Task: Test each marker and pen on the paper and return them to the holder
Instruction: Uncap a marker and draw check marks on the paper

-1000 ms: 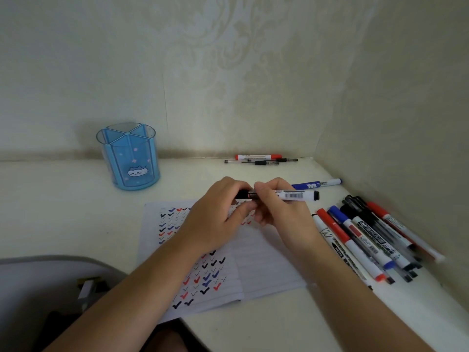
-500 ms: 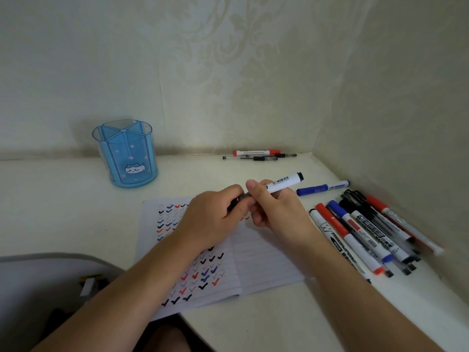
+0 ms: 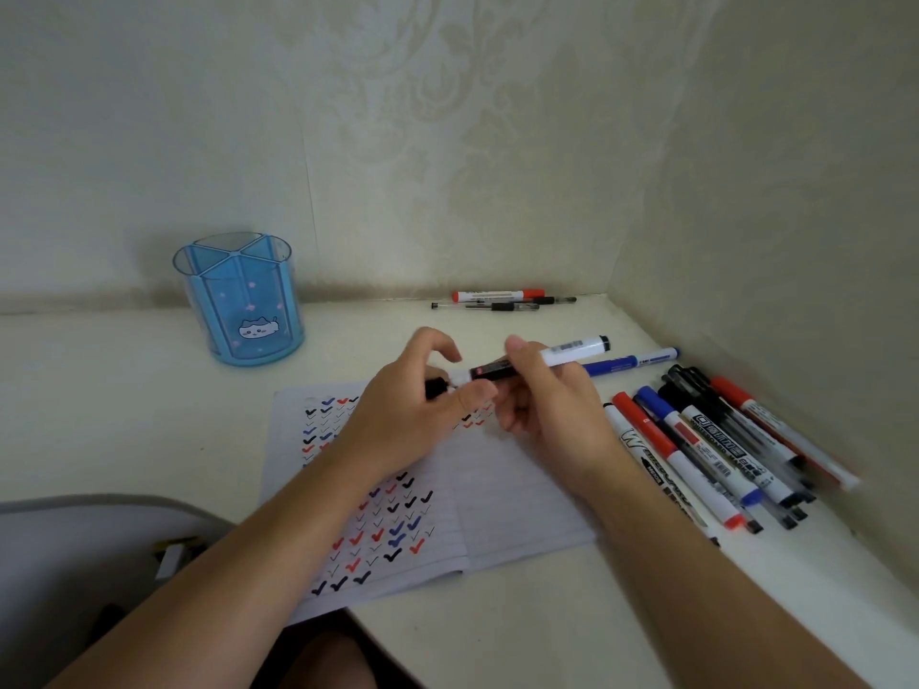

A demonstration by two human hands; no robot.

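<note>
At the far left of the desk (image 3: 124,390) stood the blue holder (image 3: 238,300), upright near the wall, its see-through compartments showing nothing inside, so by my reading no pen had gone back yet. It sat well apart from the hands, clear of the writing area.

Next came the paper (image 3: 497,514), lying flat in front of me, its left half covered in rows of black, blue and red ticks, its right half mostly bare. That bare part is where I judged the next test mark belonged.

Above the paper, my left hand (image 3: 417,415) had thumb and fingers closed around a black cap (image 3: 436,387) at the marker's near end. I judged the cap was coming off or going on; I could not tell which. My right hand (image 3: 542,405) gripped the white marker (image 3: 562,353) around its barrel, thumb on top, holding it nearly level and off the paper so the other hand could work the cap.

Behind the hands, along the wall, lay a red-capped marker and thin pens (image 3: 502,300). Just beside the right hand rested a blue marker (image 3: 631,361). At the far right, a pile of markers and pens (image 3: 721,450) lay side by side near the side wall, within the right hand's reach, which I took as the stock waiting its turn.
</note>
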